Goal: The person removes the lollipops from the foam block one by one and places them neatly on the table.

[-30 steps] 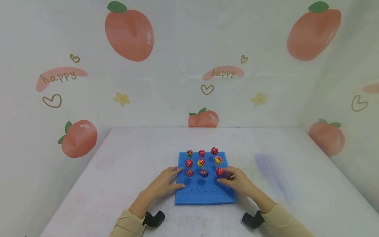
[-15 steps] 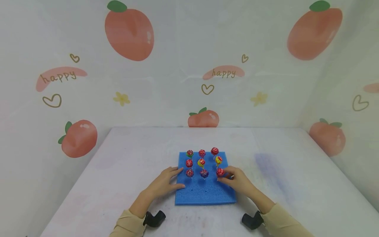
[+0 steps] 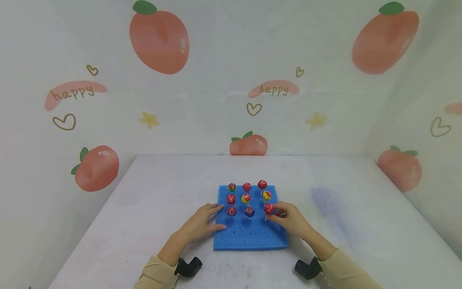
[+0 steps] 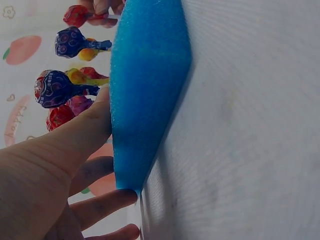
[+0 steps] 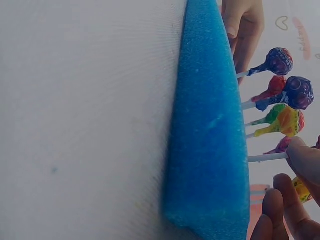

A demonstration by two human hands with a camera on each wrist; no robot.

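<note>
On the pale worktop (image 3: 173, 176), round, shiny-wrapped lollipops (image 3: 249, 212) crowd the porous blue foam block (image 3: 252, 241); your right hand (image 3: 293, 220) pinches the red lollipop (image 3: 268, 208) at the nearest row's right end; your left hand (image 3: 198, 223), fingers spread, touches the block's left side.

Blue foam block (image 4: 150, 75) touched by left hand (image 4: 35, 167); wrapped lollipops (image 4: 52, 89) planted in it, red lollipop (image 4: 75, 16) up top held by right hand (image 4: 102, 6).

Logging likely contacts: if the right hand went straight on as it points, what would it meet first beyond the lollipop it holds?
Probably the dark blue lollipop in the middle of the nearest row, left of the red lollipop in the right hand; depth is unclear.
</note>
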